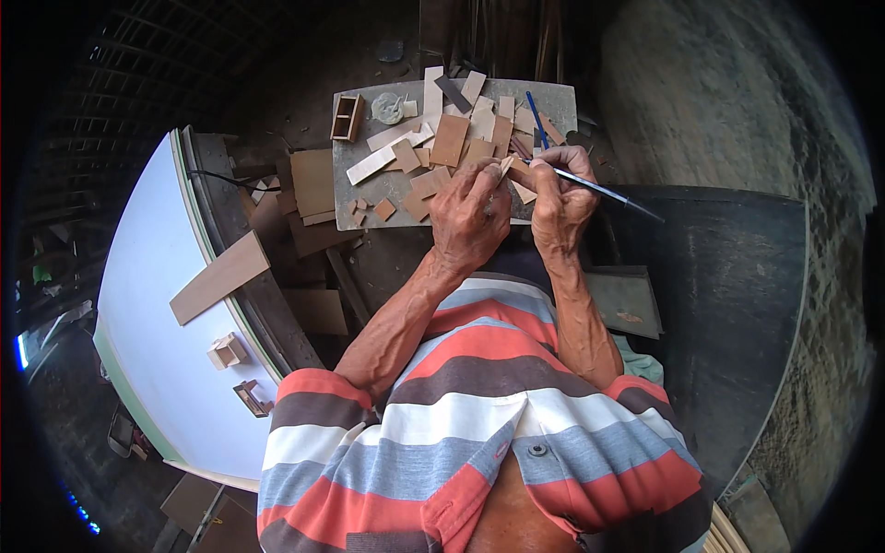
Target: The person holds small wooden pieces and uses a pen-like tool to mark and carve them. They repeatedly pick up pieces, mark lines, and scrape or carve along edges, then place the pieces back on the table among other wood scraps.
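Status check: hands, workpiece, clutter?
Left fingers closed on small pale wood piece. Right fingers closed on slim pen-like tool. Loose wood pieces strewn across worktop.

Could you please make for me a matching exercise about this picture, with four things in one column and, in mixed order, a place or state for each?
1. Right hand
2. Two-compartment box
3. Long wooden strip
4. Shirt

A. Lies partly on the white panel
B. Striped in several colours
C. Holds a slim rod
D. At the far left corner of the grey table

Pairs: 1-C, 2-D, 3-A, 4-B
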{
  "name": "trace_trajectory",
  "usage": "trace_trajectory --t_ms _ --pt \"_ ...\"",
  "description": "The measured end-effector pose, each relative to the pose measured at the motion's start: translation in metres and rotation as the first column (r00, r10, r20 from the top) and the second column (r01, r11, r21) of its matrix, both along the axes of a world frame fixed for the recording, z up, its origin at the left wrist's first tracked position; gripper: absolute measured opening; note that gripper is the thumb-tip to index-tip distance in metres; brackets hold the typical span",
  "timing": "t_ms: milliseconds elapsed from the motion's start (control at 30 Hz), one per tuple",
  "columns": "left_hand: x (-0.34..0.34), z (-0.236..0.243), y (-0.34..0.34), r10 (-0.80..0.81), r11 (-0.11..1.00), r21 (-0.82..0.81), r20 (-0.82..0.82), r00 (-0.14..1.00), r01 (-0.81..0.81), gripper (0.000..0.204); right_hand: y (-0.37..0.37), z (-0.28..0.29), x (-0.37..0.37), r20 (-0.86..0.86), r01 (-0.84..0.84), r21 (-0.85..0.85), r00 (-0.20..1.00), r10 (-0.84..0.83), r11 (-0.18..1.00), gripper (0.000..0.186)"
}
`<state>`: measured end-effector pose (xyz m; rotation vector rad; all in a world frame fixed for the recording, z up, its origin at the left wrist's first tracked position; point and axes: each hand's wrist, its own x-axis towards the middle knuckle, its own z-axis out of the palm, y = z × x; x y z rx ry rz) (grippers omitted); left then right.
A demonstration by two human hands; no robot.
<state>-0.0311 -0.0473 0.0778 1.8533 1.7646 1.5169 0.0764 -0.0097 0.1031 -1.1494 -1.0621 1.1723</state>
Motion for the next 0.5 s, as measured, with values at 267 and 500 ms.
trace_trajectory --t_ms 267,500 --pt "0.002 0.0 -0.001 -0.004 1.0 0.014 -0.007 1.0 0.004 0.022 0.003 -0.015 0.005 0.154 -0.007 0.007 0.988 0.006 1.0 0.006" --pt "0.002 -0.002 -0.002 -0.005 1.0 0.03 -0.005 1.0 0.005 0.023 0.003 -0.018 0.004 0.147 0.014 0.013 0.989 -0.016 1.0 0.007"
